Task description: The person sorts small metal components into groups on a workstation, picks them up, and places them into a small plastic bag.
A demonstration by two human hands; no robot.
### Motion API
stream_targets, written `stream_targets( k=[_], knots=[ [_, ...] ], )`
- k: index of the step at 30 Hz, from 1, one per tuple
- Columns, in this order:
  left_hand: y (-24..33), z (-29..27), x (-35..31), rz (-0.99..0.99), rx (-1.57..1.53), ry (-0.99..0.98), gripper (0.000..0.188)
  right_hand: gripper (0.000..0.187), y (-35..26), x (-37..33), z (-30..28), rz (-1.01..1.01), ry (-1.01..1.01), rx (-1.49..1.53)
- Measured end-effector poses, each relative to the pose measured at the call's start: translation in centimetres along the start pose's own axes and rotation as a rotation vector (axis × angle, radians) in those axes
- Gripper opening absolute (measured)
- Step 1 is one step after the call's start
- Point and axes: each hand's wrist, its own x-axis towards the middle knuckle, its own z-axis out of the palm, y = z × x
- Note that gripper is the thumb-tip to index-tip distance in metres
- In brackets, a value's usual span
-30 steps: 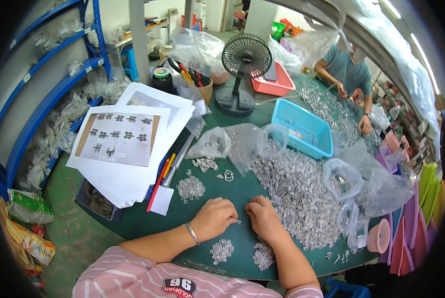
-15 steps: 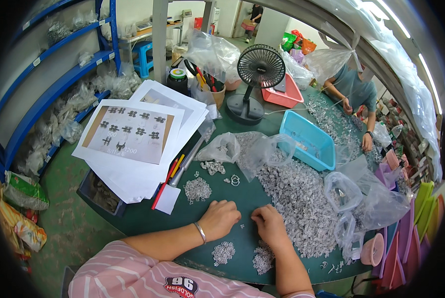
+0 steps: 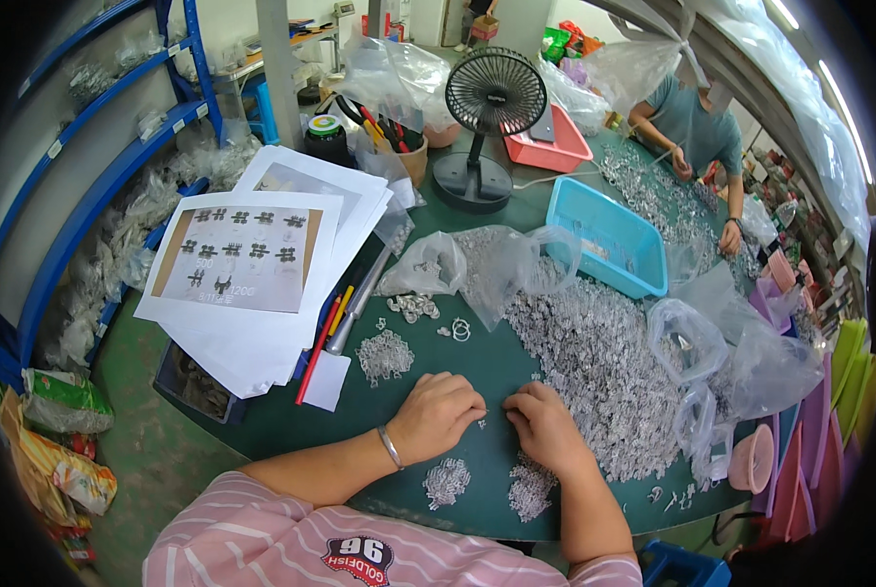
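Left hand shift: left hand (image 3: 441,419) is nearer the tiny metal part (image 3: 482,424) than half a second ago.
Near piles: left pile (image 3: 447,482), right pile (image 3: 532,486), apart on worktop (image 3: 301,428), probably against mixing.
Left fingers: curled, nearly closed at the part; actual hold, can't tell.
Right hand (image 3: 547,426): curled, thumb near index; contents hidden.
Metal heap (image 3: 604,382): beside right hand, likely for short reach.
Printed sheet (image 3: 237,259): face up, presumably for glancing.
Blue tray (image 3: 609,220): behind heap.
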Motion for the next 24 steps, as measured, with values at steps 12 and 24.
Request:
stream_targets(
  k=[12, 24],
  knots=[
    [-1.4, 1.3, 0.3, -0.028, 0.227, 0.029, 0.016, 0.011, 2.0, 0.1, -1.6, 0.117, 0.029, -0.005],
    [-1.4, -0.5, 1.0, -0.228, -0.180, 0.292, 0.010, 0.012, 1.6, 0.2, 0.4, 0.070, -0.064, 0.031]
  ],
)
